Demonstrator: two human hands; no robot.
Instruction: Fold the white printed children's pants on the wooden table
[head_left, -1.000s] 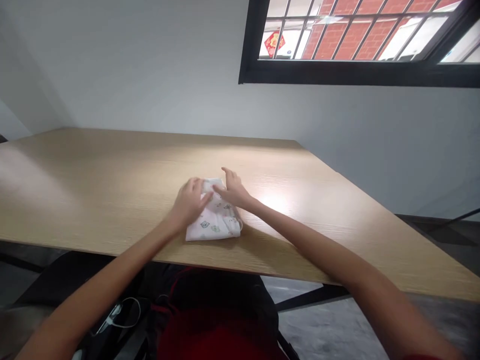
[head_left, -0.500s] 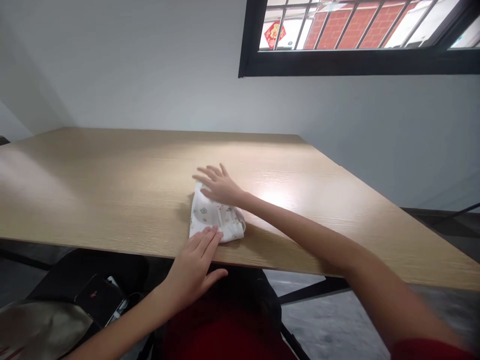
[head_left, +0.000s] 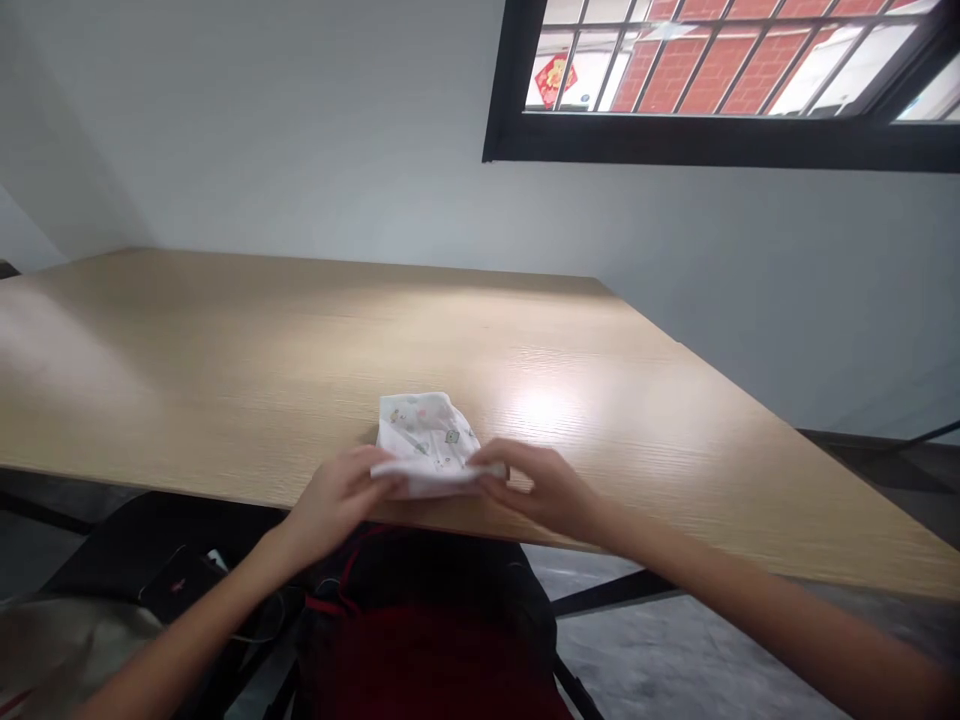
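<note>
A folded white cloth (head_left: 426,428) with small printed figures lies near the front edge of the wooden table. Its near edge is lifted and slightly blurred. My left hand (head_left: 339,502) pinches the left end of that edge between thumb and fingers. At the right end, my right hand (head_left: 541,486) grips the same edge, with the fingertips partly behind the fabric. The far part of the cloth rests on the tabletop, its right side slanting.
The wooden table (head_left: 247,350) reaches back to a grey wall (head_left: 300,130) with a barred window (head_left: 712,70). Below its front edge at left, a dark flat item (head_left: 180,585) and a greyish fabric piece (head_left: 71,640) lie on a black seat.
My right hand came down from the cloth's far end to its near right corner. My left hand went from lying flat to pinching. The cloth's near edge is now raised.
</note>
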